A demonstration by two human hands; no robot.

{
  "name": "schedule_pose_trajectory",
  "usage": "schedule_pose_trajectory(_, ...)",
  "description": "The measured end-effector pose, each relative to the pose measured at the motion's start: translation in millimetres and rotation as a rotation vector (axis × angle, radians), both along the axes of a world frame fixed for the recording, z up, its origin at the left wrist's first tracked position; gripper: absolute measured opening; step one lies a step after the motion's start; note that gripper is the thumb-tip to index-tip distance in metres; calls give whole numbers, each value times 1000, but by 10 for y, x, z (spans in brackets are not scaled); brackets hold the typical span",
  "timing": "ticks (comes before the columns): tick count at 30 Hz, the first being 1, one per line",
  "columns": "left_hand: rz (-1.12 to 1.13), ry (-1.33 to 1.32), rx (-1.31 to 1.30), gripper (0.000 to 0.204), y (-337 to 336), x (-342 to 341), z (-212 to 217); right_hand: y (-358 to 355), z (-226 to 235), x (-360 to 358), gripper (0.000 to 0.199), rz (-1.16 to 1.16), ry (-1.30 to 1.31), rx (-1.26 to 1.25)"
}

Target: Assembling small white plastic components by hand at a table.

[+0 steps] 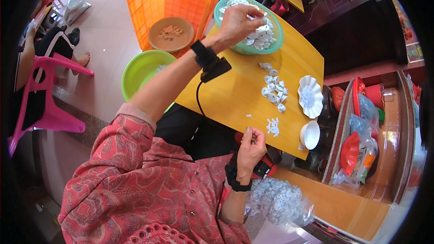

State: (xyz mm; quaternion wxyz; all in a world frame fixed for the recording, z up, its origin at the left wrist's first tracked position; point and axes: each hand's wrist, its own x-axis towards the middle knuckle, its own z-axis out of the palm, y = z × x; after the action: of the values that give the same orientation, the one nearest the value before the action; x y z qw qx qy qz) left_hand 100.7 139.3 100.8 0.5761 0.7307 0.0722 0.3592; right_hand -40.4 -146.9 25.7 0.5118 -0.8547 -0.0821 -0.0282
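Note:
My left hand [239, 23] reaches over the pale green basket [219, 10] at the table's far side. Its fingers are drawn together in a pinch, and what they hold, if anything, I cannot make out. White round plastic parts [258, 40] heap up inside that basket. Closer to my body, my right hand [251, 148] is closed at the table's near edge, thumb against the fingers; anything in it is too small to name. Just beyond it lie small white strips [273, 127]. Further up is a loose cluster of white plastic parts [274, 89].
On the yellow table [212, 91] stand a scalloped white dish [319, 96] and a white bowl [311, 134]. A lime green basin [135, 73], a brown bowl [156, 40] and an orange crate [135, 0] are left. A clear bag [282, 201] of parts sits beside my right forearm.

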Motion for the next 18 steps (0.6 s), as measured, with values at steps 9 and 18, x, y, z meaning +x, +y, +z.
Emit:
schedule_pose_trajectory(9,181,367,533,55,-61,12,-181,-117,-55,35,15,-52,-21,4)
schedule_pose_trajectory(18,128,208,660,47,-36,434,-300,-36,-51,69,12,-31,-45,-58)
